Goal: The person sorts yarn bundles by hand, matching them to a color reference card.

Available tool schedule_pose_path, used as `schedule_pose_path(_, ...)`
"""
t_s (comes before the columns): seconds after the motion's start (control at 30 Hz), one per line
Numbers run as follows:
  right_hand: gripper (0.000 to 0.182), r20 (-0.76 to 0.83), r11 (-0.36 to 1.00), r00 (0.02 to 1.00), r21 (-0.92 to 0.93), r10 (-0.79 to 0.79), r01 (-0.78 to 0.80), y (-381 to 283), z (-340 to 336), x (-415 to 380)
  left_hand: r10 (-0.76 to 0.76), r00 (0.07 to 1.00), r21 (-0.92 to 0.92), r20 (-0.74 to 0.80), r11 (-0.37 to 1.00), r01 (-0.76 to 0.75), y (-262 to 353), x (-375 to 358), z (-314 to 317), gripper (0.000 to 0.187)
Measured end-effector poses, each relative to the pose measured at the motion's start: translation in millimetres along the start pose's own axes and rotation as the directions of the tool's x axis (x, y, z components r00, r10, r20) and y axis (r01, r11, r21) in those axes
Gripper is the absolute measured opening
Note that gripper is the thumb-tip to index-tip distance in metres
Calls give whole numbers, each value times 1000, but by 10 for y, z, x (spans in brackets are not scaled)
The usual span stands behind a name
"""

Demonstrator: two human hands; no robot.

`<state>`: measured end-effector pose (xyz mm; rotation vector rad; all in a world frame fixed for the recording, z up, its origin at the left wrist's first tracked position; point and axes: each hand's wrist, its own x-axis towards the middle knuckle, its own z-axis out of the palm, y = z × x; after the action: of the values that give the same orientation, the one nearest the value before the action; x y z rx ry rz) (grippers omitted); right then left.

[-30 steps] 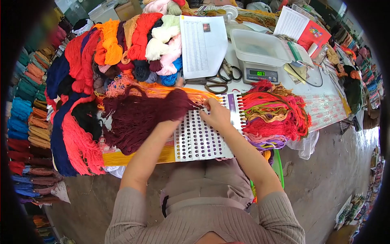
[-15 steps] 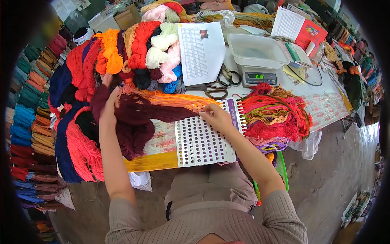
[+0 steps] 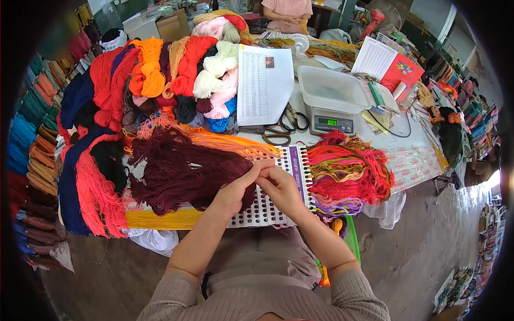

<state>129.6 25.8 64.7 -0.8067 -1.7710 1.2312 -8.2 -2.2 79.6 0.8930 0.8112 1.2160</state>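
A dark maroon skein of yarn (image 3: 182, 168) lies spread over the table, its right end gathered at my hands. My left hand (image 3: 234, 193) is closed round that end. My right hand (image 3: 279, 188) meets it at the fingertips, fingers pinched together at the yarn's end; the exact grip is partly hidden. Beneath both hands is a white card punched with rows of holes (image 3: 276, 214), with a purple printed strip. Orange yarn (image 3: 241, 142) runs behind the maroon skein to the card's upper part. Multicoloured yarn bundles (image 3: 348, 171) hang from the card's right-edge holes.
Piled skeins (image 3: 150, 69) cover the table's left and back. Behind the card lie black scissors (image 3: 292, 120), a printed sheet (image 3: 262, 85) and a digital scale (image 3: 332, 123) bearing a clear plastic tub (image 3: 332, 91). Another person (image 3: 287, 15) is at the far side.
My left hand has moved right from the skein's far end to meet my right hand. The maroon yarn now lies spread out leftward. The view has shifted, bringing another person into sight.
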Motion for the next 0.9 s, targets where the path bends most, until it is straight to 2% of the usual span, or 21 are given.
schedule_pose_path(0.07, 7, -43, 996, 996, -59, -76, 73, -4, -10, -45, -93, 995, -112, -38, 990, 88, -4, -50, -52, 40)
schedule_pose_path(0.1, 6, -46, 998, 997, -41, -57, 55, -6, -7, -65, -61, 997, -95, -52, 994, 55, -28, -65, -87, 41)
schedule_pose_path(0.13, 6, -42, 999, 999, -24, -35, 34, -11, 1, -87, -64, 996, -159, -64, 986, 54, -50, -67, -123, 41)
schedule_pose_path(0.2, 9, 11, 943, 991, 305, 135, -132, -36, 13, -158, -55, 994, -299, -89, 954, 26, -86, -83, -194, 41)
schedule_pose_path(0.23, 12, 49, 897, 975, 385, 216, -217, -118, -6, -174, -54, 993, -341, -102, 940, 16, -66, -94, -198, 40)
schedule_pose_path(0.3, 13, 92, 725, 961, 638, 262, -259, -106, 9, -219, -40, 996, -362, -77, 932, 9, -42, -129, -221, 39)
schedule_pose_path(0.33, 13, 114, 688, 953, 669, 279, -282, -94, 15, -249, -26, 987, -301, -157, 953, -23, 23, -147, -139, 38)
schedule_pose_path(0.37, 13, 131, 652, 947, 697, 293, -298, -92, 18, -270, -31, 986, -305, -163, 952, -20, 22, -160, -150, 38)
schedule_pose_path(0.43, 15, 141, 644, 942, 699, 304, -312, -80, 19, -293, 25, 989, -220, -143, 974, -57, 29, -155, -163, 37)
schedule_pose_path(0.47, 16, 138, 641, 939, 699, 314, -317, -54, 15, -295, 29, 983, -211, -181, 975, -68, 38, -148, -146, 37)
schedule_pose_path(0.9, 20, 54, 704, 937, 646, 344, -296, -79, 60, -369, 32, 983, -165, -179, 984, -62, 83, -221, -193, 39)
